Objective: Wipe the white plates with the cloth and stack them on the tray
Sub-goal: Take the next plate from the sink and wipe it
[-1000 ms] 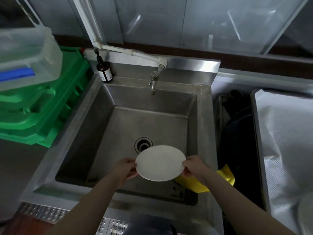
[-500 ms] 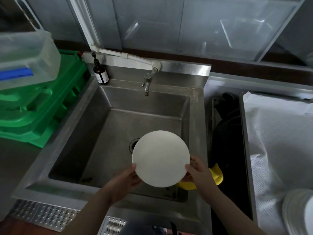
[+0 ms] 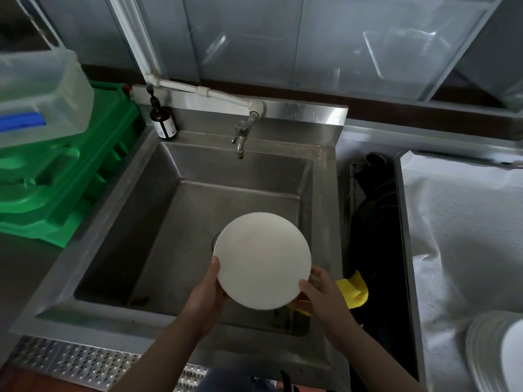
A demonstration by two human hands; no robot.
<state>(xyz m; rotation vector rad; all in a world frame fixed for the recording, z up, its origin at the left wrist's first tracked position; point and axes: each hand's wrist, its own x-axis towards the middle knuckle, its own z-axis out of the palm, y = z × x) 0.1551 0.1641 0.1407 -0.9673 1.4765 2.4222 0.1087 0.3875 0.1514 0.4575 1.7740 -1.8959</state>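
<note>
two hands hold a white plate [image 3: 261, 260] over the sink [image 3: 198, 210].
left hand [image 3: 208, 295] and right hand [image 3: 322, 292] each grip its rim; yellow cloth [image 3: 353, 290] sits behind the right hand, plate stack [image 3: 492, 349] farther right. likely inspecting; stacking comes next.

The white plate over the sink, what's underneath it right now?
Under the white plate lies the steel sink floor; the drain's dark edge peeks out at its left. A yellow cloth shows beneath its right side. The rest of the drain is covered.

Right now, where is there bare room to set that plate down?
The lined tray is bare between its left rim and the plate stack at its near right. The sink floor left of the held plate is free.
</note>
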